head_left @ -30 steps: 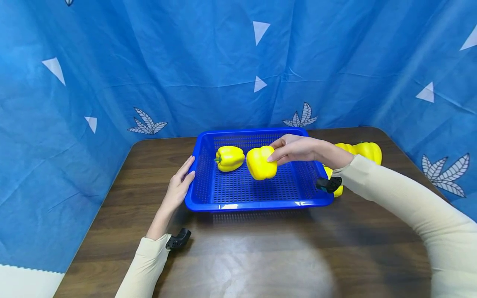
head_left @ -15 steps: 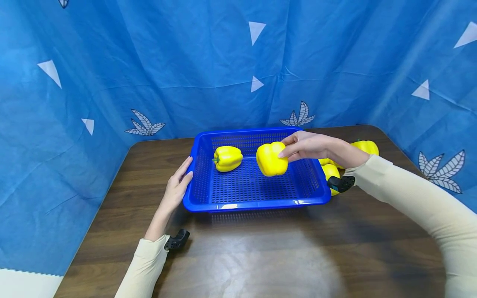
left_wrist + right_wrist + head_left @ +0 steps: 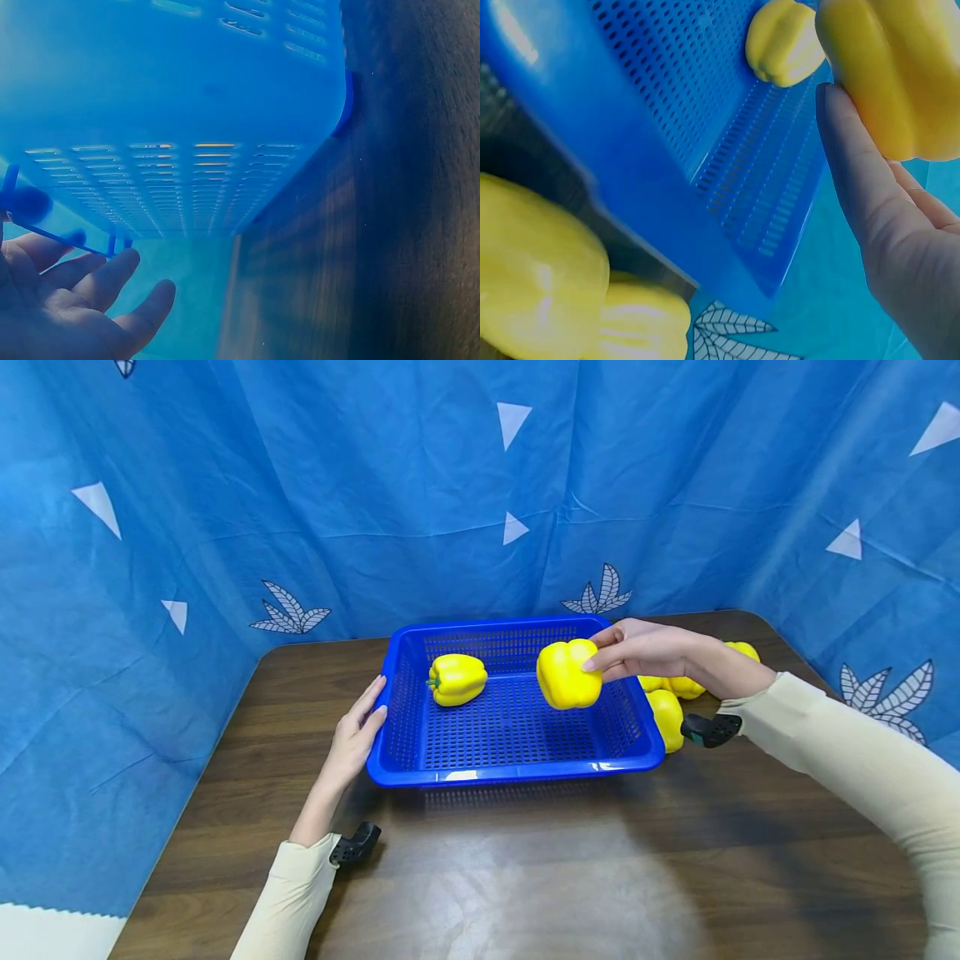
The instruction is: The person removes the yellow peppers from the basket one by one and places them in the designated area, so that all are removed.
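A yellow bell pepper is pinched between the thumb and fingers of my right hand, raised over the right part of a blue perforated plastic basket. In the right wrist view the held pepper shows beside the basket's end wall. Another yellow bell pepper, with a green stem, lies inside the basket toward its left. My left hand touches the basket's left rim, its fingers mostly straight; the left wrist view has those fingers at the rim's underside.
More yellow bell peppers lie on the brown wooden table right of the basket, partly behind my right forearm. A blue patterned curtain surrounds the table's back and sides. Each wrist carries a black camera mount.
My right hand has moved to the right and slightly up with the bell pepper, from the basket's middle toward its right end. The left hand has stayed at the rim.
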### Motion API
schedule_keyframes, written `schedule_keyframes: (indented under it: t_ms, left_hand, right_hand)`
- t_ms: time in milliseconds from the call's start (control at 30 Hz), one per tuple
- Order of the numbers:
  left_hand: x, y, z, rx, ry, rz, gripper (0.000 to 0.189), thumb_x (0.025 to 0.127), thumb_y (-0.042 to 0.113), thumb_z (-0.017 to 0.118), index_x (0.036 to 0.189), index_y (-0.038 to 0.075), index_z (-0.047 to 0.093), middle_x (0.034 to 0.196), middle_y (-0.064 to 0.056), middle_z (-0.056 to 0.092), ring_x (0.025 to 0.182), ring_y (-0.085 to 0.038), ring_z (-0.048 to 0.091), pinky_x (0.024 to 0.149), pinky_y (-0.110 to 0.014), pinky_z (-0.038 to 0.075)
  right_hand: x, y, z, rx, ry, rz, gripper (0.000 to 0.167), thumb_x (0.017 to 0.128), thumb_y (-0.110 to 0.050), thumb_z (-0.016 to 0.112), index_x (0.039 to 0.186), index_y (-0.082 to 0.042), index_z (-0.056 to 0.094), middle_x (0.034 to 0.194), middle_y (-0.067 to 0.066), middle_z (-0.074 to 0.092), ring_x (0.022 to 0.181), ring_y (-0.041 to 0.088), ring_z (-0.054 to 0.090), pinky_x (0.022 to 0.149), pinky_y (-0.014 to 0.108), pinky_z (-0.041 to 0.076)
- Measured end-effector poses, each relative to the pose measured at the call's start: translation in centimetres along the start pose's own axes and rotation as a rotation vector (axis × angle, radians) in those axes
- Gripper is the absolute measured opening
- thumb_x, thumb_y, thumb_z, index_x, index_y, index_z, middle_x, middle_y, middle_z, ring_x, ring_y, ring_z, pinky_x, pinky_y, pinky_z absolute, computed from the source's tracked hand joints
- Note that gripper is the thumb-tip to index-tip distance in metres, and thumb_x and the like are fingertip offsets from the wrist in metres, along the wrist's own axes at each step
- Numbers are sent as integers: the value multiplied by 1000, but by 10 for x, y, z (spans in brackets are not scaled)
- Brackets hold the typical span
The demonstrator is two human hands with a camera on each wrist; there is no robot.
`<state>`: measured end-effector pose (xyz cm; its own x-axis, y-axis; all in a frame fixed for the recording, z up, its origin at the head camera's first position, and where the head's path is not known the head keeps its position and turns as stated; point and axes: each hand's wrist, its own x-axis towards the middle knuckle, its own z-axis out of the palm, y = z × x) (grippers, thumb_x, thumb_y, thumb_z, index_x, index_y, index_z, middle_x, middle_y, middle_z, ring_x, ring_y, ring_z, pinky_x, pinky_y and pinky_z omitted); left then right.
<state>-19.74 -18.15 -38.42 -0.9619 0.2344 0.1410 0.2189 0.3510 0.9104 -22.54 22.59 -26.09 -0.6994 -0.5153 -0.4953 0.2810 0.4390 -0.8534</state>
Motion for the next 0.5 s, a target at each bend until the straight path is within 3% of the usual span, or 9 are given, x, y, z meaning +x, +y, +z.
schedule_keyframes:
  t_ms: [267, 500]
  left_hand:
    - [-1, 2, 0, -2, 1, -3, 49, 102, 20, 37, 148, 9, 26, 157, -13, 20, 146, -34, 18, 118, -53, 19]
    - [-1, 3, 1, 5, -4, -7, 50, 102, 20, 37, 149, 10, 25, 158, -12, 19, 146, -34, 17, 117, -54, 19]
  right_hand:
    - [-11, 5, -10, 33, 44, 10, 41, 93, -16, 55, 128, 4, 47, 104, -1, 70, 97, 13, 67, 94, 30, 53]
    - [-22, 10, -17, 20, 79, 5, 44, 94, -17, 53, 130, 5, 42, 103, -3, 69, 96, 13, 67, 92, 27, 54]
